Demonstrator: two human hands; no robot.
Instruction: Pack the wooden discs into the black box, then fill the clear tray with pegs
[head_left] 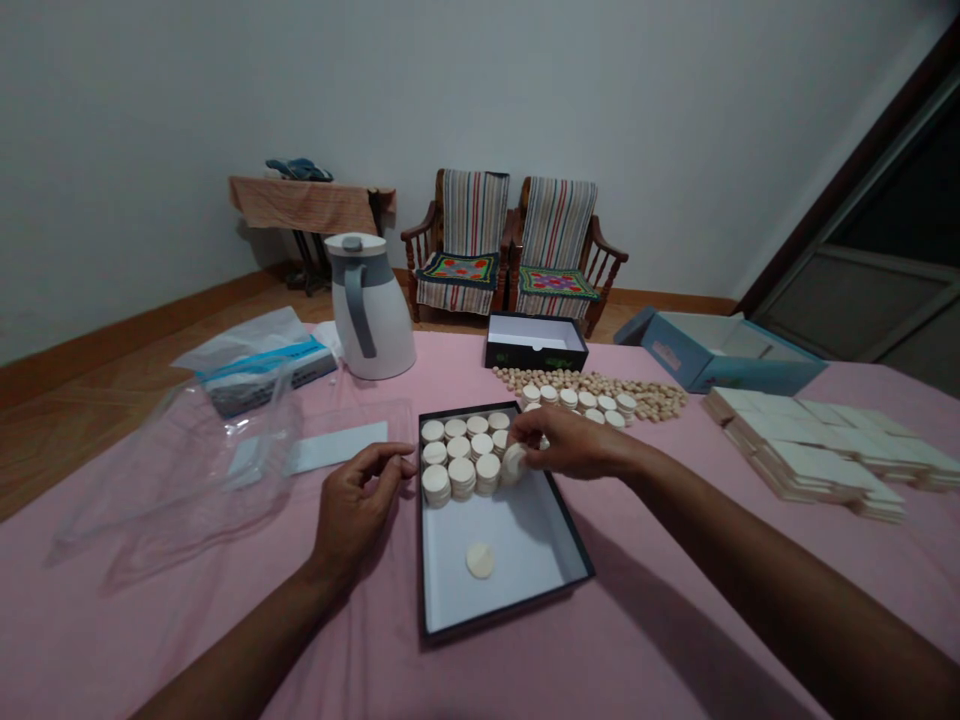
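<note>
A shallow black box with a white floor (525,585) lies on the pink tablecloth in front of me. Several stacks of pale round wooden discs (461,455) fill its far end, and one loose disc (480,560) lies on its bare floor. My right hand (574,442) reaches over the box's right wall, its fingers pinched on a small stack of discs (514,464) beside the rows. My left hand (358,505) rests on the cloth against the box's left wall, fingers curled with nothing seen in them.
Behind the box lie more disc stacks (592,400) and a spread of small wooden beads (637,392). A black box (535,343), a white jug (369,305), clear plastic bags (180,460), a blue box (720,355) and stacked pale tiles (817,450) surround them.
</note>
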